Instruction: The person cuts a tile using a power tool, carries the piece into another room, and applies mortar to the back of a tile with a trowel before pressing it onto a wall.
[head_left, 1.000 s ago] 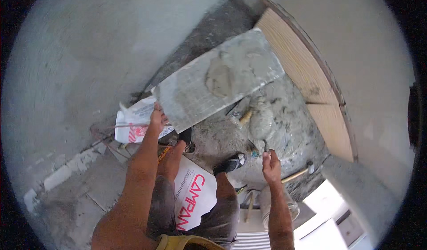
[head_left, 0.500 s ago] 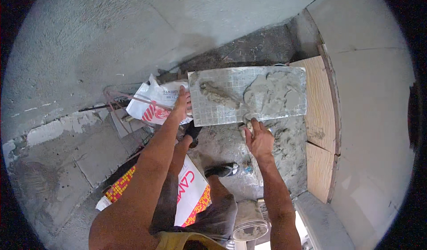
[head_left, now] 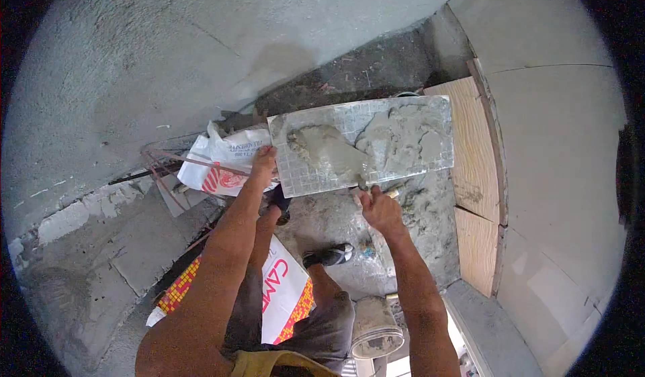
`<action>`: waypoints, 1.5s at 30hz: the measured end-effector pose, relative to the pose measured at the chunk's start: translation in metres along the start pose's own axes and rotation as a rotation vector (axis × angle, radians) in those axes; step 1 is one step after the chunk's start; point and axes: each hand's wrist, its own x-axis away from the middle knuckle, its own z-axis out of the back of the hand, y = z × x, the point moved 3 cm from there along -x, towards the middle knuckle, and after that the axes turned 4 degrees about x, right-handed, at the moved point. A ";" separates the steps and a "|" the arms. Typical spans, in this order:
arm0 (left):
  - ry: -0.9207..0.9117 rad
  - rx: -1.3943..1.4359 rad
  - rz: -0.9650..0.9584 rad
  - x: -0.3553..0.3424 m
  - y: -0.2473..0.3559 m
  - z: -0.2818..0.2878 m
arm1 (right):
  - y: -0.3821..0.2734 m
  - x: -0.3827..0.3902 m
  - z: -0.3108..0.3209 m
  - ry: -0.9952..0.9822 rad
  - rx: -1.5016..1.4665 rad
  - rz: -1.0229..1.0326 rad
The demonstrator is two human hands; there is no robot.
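Observation:
A large rectangular tile [head_left: 299, 181] lies with its gridded back facing up, tilted slightly in the middle of the view. My left hand [head_left: 265, 165] is closed on its left edge. In my right hand [head_left: 381, 210] is a trowel [head_left: 344, 157], gripped by its pale handle just off the tile's near edge. The trowel's blade is smeared grey and lies over a lump of mortar on the tile's left half. A thicker, uneven heap of mortar [head_left: 406, 134] covers much of the right half.
A white and red sack [head_left: 218, 165] lies left of the tile. Wood-patterned planks [head_left: 470, 149] line the right side. Wet mortar [head_left: 430, 226] spreads on the floor below the tile. A dirty bucket [head_left: 376, 330] stands near my legs, beside a printed white board [head_left: 285, 290].
The trowel blade has swung left onto the mortar lump on the tile's left half. My left hand has shifted lower along the tile's edge and wrapped its fingers tighter.

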 end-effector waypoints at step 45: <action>-0.011 -0.108 0.122 0.011 0.010 -0.013 | -0.072 0.002 -0.089 -0.128 -1.772 -0.445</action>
